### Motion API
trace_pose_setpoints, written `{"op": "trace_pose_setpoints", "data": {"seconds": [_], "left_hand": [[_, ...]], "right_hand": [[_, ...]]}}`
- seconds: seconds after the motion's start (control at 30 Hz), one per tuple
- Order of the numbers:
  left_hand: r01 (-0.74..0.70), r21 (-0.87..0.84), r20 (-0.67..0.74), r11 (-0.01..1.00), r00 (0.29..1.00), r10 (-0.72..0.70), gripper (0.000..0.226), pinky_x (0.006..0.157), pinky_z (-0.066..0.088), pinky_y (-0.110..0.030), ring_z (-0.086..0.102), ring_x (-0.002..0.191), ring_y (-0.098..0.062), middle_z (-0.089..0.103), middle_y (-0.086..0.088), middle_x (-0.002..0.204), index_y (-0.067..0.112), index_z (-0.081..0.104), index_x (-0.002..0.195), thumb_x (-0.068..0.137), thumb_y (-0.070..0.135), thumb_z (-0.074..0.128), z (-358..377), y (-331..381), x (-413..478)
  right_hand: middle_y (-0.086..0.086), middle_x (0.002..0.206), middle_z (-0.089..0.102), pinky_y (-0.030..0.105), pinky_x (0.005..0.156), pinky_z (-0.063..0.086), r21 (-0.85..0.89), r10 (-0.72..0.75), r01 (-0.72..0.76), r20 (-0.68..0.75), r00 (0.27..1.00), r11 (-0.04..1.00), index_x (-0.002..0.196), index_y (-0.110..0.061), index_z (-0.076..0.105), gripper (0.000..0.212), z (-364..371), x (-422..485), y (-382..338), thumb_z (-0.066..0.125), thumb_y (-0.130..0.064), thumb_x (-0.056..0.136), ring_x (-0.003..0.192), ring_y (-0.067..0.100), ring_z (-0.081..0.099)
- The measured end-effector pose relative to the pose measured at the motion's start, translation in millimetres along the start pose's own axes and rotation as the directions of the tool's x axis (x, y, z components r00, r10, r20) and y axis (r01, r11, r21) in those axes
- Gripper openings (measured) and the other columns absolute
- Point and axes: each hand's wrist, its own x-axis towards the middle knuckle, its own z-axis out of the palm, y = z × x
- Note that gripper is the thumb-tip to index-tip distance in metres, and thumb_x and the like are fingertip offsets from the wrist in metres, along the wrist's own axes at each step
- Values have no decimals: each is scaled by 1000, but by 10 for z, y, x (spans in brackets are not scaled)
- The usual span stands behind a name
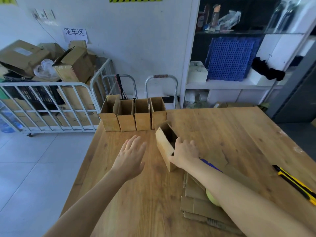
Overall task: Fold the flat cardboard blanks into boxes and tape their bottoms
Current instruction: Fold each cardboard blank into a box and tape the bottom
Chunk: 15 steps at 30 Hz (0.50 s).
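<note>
Four folded boxes point(133, 115) stood in a row at the far edge of the table point(222, 130). The right hand point(185, 153) grasped a fifth box point(165, 144), tilted, near the row. The left hand point(130, 154) hovered beside it, fingers straight and released. Under the right forearm lay flat blanks point(193, 202).

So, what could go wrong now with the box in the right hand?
The right hand holds the tilted box close to the row of four boxes at the far edge of the table; a bump may push one off.
The right forearm lies over the flat blanks; withdrawing may drag them.
The utility knife lies near the right edge and may be knocked off.
</note>
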Motion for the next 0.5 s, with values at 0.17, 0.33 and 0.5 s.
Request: {"op": "trace_pose_setpoints", "data": {"seconds": [0.17, 0.33, 0.5], "left_hand": [[-22, 14, -3, 1000, 1000, 22, 64, 118, 9, -41, 1, 148, -27, 11, -8, 159, 22, 26, 148, 94, 40, 54, -66, 93, 382], [-38, 12, 10, 999, 999, 38, 61, 118, 11, -42, 2, 148, -27, 14, -8, 158, 22, 31, 146, 93, 38, 55, -54, 172, 713], [-42, 26, 23, 999, 999, 42, 59, 118, 8, -40, 2, 148, -27, 15, -8, 158, 22, 31, 146, 94, 36, 54, -26, 144, 1045]], "right_hand": [[13, 121, 59, 35, 76, 51, -31, 144, -143, 32, 989, 989, 149, -3, 19, 88, 17, 390, 177, 44, -60, 87, 100, 29, 58], [12, 116, 61, 31, 64, 42, -53, 168, -165, 43, 985, 985, 148, 3, 12, 94, -6, 731, 285, 42, -63, 88, 99, 28, 58], [9, 107, 63, 33, 73, 39, -50, 183, -183, -14, 983, 982, 147, 6, 18, 94, -49, 1183, 428, 43, -62, 88, 95, 26, 49]]}}
